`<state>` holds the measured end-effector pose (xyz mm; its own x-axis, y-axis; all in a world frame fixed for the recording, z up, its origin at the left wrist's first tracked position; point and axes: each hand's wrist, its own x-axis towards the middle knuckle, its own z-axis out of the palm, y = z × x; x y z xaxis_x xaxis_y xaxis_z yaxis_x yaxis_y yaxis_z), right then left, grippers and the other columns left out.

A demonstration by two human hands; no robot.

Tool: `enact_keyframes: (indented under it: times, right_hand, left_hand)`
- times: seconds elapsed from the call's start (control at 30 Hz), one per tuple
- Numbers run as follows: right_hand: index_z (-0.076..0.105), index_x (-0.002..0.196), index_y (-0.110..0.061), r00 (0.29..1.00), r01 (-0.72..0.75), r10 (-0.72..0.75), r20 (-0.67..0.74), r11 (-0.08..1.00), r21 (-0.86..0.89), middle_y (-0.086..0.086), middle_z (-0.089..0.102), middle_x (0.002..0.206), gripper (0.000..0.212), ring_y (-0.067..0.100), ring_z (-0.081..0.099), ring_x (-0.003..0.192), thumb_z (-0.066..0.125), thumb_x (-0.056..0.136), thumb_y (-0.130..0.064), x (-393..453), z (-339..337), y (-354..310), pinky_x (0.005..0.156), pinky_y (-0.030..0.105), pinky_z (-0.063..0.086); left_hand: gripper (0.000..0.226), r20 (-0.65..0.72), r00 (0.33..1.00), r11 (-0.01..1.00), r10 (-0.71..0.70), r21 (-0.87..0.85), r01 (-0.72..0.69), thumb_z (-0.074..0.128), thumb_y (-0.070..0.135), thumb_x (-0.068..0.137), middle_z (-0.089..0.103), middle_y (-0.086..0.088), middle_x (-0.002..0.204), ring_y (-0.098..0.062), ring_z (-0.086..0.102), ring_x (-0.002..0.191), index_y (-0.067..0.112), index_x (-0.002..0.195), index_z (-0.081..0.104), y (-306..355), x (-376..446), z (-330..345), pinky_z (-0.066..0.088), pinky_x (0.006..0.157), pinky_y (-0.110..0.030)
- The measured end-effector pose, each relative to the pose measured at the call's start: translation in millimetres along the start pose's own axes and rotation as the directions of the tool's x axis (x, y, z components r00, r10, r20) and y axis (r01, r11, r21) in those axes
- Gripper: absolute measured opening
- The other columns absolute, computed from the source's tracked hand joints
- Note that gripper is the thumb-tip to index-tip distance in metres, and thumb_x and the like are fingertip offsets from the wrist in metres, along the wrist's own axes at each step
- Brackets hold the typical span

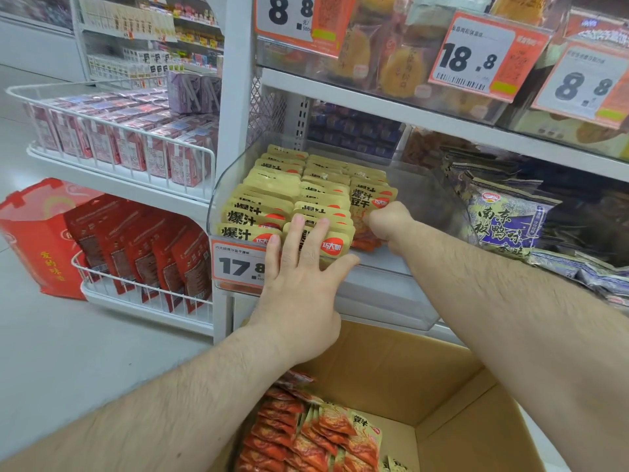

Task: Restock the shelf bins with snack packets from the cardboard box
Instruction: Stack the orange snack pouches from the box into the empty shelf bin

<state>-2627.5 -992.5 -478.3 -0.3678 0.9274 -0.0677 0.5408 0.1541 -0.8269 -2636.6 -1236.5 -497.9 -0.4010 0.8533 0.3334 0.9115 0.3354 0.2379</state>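
Note:
A clear plastic shelf bin (218, 185) holds rows of yellow snack packets (272, 195) with orange marks. My left hand (299, 281) lies flat with straight fingers pressing on the front packets in the bin's middle row. My right hand (388, 223) is curled around a stack of packets (369, 206) at the right end of the rows, holding them upright inside the bin. Below, an open cardboard box (425, 379) holds several more orange and yellow packets (306, 437) in its left part.
A price tag reading 17.8 (238, 264) hangs on the bin front. Purple snack bags (507, 216) fill the bin to the right. White wire baskets (112, 137) with red cartons and red bags stand at left, beside a red box (30, 233) on the floor.

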Motion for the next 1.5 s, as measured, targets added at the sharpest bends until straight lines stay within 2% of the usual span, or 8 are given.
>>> enact_keyframes:
  times: [0.33,0.73,0.9,1.03,1.17,1.27,1.37,1.5]
  right_hand:
    - [0.064,0.104,-0.011,0.998,-0.005,0.008,0.065,0.999,-0.053,0.007,0.069,0.097,0.013,0.017,0.062,0.074,0.058,0.093,-0.012,2,-1,2,0.051,0.024,0.040]
    - [0.063,0.111,-0.011,0.993,-0.061,0.065,0.102,0.997,-0.036,0.007,0.070,0.105,0.017,0.022,0.067,0.088,0.058,0.095,-0.012,-13,-17,-7,0.076,0.035,0.054]
    - [0.061,0.092,-0.011,0.985,0.120,-0.160,-0.070,0.911,-0.395,0.009,0.065,0.100,0.009,0.028,0.060,0.087,0.060,0.088,-0.019,-62,-45,-18,0.069,0.033,0.049]
    - [0.060,0.080,-0.020,0.718,0.480,-0.658,-0.226,0.704,-0.523,0.002,0.066,0.091,0.009,0.028,0.060,0.085,0.052,0.080,-0.024,-146,-55,2,0.070,0.035,0.047]
    - [0.055,0.065,-0.015,0.536,0.721,-0.812,-0.233,0.583,-0.375,-0.003,0.054,0.063,0.015,0.023,0.054,0.061,0.048,0.069,-0.028,-198,-44,55,0.056,0.030,0.040]
    - [0.052,0.063,-0.018,0.747,0.573,-0.642,-0.175,0.754,-0.321,-0.010,0.047,0.058,0.009,0.019,0.050,0.061,0.054,0.069,-0.025,-203,-31,117,0.058,0.029,0.040]
    - [0.058,0.073,-0.021,0.985,0.156,-0.171,-0.001,0.899,-0.410,-0.007,0.062,0.074,0.008,0.020,0.058,0.075,0.058,0.077,-0.027,-189,-20,183,0.068,0.031,0.050]
    - [0.062,0.113,-0.013,0.893,-0.182,0.413,0.179,0.695,-0.695,0.006,0.066,0.111,0.037,0.026,0.061,0.090,0.058,0.086,-0.037,-174,-4,263,0.072,0.027,0.047]
  left_hand:
    - [0.076,-0.014,1.000,1.000,0.007,-0.001,-0.007,0.056,0.018,0.084,-0.027,0.000,0.159,-0.030,-0.036,0.142,0.044,0.146,0.022,0,1,2,-0.025,0.113,-0.052]
    - [0.075,-0.019,0.999,1.000,-0.026,-0.013,0.026,0.056,0.021,0.083,-0.022,0.000,0.160,-0.030,-0.030,0.145,0.043,0.148,0.024,7,0,-4,-0.020,0.115,-0.054]
    - [0.057,-0.350,0.935,0.975,0.062,-0.180,-0.132,0.065,0.013,0.070,0.039,-0.008,0.134,-0.028,0.034,0.123,0.021,0.126,0.055,18,-7,-1,0.032,0.104,-0.049]
    - [0.034,0.125,0.985,0.665,-0.121,-0.726,0.174,0.062,0.009,0.084,0.055,0.009,0.102,-0.004,0.050,0.079,0.029,0.109,0.048,36,-22,4,0.039,0.071,-0.016]
    - [0.023,0.353,0.930,0.679,-0.100,-0.659,0.323,0.063,0.012,0.085,0.059,0.009,0.088,-0.005,0.054,0.071,0.029,0.092,0.049,39,-31,34,0.036,0.055,-0.016]
    - [0.019,0.498,0.866,0.759,-0.046,-0.547,0.355,0.059,0.015,0.087,0.062,0.007,0.094,-0.006,0.057,0.073,0.027,0.099,0.052,41,-43,56,0.040,0.057,-0.020]
    - [0.028,0.622,0.783,0.805,-0.003,-0.463,0.371,0.060,0.014,0.088,0.063,0.008,0.098,-0.004,0.055,0.072,0.023,0.113,0.053,43,-52,70,0.041,0.057,-0.019]
    - [0.023,0.704,0.710,0.849,0.012,-0.382,0.366,0.058,0.014,0.089,0.063,0.004,0.108,-0.004,0.052,0.068,0.025,0.109,0.054,41,-53,87,0.039,0.056,-0.019]
